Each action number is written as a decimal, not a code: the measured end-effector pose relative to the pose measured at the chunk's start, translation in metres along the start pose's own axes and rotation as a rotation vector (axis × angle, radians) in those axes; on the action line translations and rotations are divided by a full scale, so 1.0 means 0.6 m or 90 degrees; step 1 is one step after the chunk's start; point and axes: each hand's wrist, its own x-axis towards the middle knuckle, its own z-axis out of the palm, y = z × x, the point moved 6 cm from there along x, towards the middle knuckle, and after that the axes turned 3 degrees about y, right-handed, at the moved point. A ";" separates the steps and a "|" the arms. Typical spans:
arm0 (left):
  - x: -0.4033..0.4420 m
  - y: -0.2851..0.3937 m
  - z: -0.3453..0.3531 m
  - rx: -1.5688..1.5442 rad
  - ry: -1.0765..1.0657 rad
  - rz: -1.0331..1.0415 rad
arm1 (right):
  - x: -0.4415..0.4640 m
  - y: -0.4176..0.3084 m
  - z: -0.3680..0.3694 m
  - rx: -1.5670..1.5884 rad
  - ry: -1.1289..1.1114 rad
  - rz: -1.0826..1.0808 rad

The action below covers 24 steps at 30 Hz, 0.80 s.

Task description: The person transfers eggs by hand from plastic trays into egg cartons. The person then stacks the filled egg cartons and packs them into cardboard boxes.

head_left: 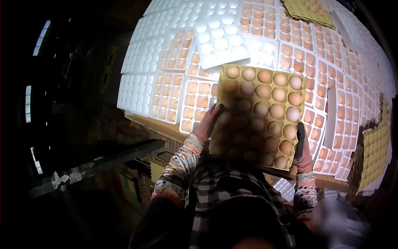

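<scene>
A yellow pulp tray [268, 98] full of brown eggs is held close in front of my body, its lower left part in shadow. My left hand [206, 123] grips its left edge, with dark material over the fingers. On the right edge my right hand [303, 147] is closed, its fingers dark-covered too. Beyond the tray, white foam cartons [190, 101] with eggs in their cups cover the work surface. A closed-looking white foam piece [222, 39] lies tilted on top of them, just past the tray's far edge.
Another yellow tray with eggs [311, 11] is at the far right. Stacked yellow trays [375, 153] stand at the right edge. White foam cartons without visible eggs [137, 93] line the left side. A dark metal bar [112, 161] runs at lower left.
</scene>
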 end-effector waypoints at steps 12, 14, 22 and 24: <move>-0.047 0.058 -0.060 0.184 -0.074 0.182 | -0.056 -0.051 0.084 -0.271 0.117 -0.082; -0.066 0.107 -0.116 0.190 -0.072 0.166 | -0.059 -0.064 0.156 -0.230 0.124 -0.044; -0.079 0.298 -0.379 0.075 -0.075 0.098 | 0.119 -0.054 0.466 0.059 0.030 -0.029; -0.037 0.321 -0.417 0.053 -0.096 0.082 | 0.168 -0.004 0.492 0.105 0.040 0.003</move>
